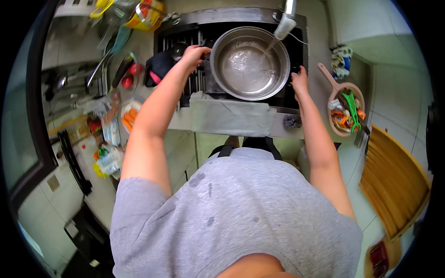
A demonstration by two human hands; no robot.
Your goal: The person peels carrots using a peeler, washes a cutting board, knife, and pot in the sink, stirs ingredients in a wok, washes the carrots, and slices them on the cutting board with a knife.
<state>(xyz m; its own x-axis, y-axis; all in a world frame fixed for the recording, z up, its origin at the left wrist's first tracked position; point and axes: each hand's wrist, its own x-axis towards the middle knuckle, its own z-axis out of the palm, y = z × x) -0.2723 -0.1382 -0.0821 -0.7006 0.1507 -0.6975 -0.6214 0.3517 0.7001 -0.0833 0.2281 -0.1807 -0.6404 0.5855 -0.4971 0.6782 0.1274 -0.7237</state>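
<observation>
A wide steel pot (250, 69) with some clear water in it sits over a dark, steel-edged basin (185, 21). My left hand (194, 56) is closed round the black handle on the pot's left side. On the opposite side, my right hand (300, 82) grips the other handle, which the fingers mostly hide. Above the pot's right rim hangs a faucet spout (284, 28), and a thin stream runs from it into the pot. A grey cloth (232, 116) drapes over the front edge, just below the pot.
A dark scouring pad (291, 121) lies near my right forearm. Further right, a pink colander (334, 92) holds small packets and a green peeler (352, 111). Carrots (130, 118) and red round produce (127, 82) are on the left. A wooden chair (394, 180) stands at right.
</observation>
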